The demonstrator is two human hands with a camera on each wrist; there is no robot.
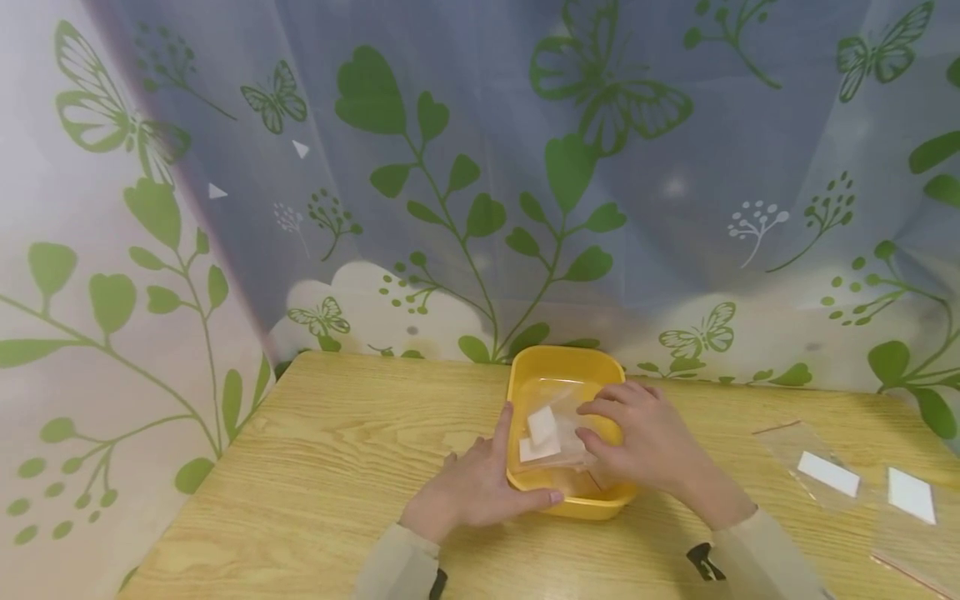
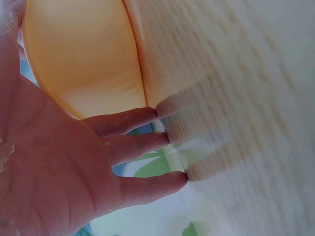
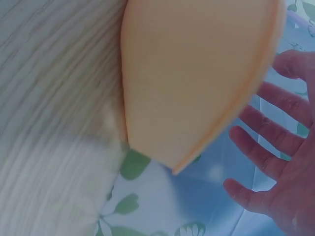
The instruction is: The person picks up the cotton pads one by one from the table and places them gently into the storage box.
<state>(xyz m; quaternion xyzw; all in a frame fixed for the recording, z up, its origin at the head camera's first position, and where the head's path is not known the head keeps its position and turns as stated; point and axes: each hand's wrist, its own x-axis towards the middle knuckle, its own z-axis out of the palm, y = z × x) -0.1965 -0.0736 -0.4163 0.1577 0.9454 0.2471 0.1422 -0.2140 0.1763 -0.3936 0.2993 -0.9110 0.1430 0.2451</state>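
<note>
A yellow plastic bin (image 1: 592,507) stands on the table, holding clear zip bags with white cards (image 1: 543,427) inside. My left hand (image 1: 474,490) steadies it from the left, the thumb along the front edge and the index finger up the left rim. In the left wrist view, three fingertips of that hand touch the tabletop beside the bin (image 2: 83,54). My right hand (image 1: 637,433) reaches over the right rim, its fingers spread above the bags. The right wrist view shows those fingers apart, past the rim of the bin (image 3: 197,73), with nothing visible between them.
Two more clear zip bags lie on the table at the right, one with a white card (image 1: 828,475) and the other with a second white card (image 1: 911,496). A curtain (image 1: 480,167) printed with leaves and butterflies hangs right behind the wooden table (image 1: 360,433).
</note>
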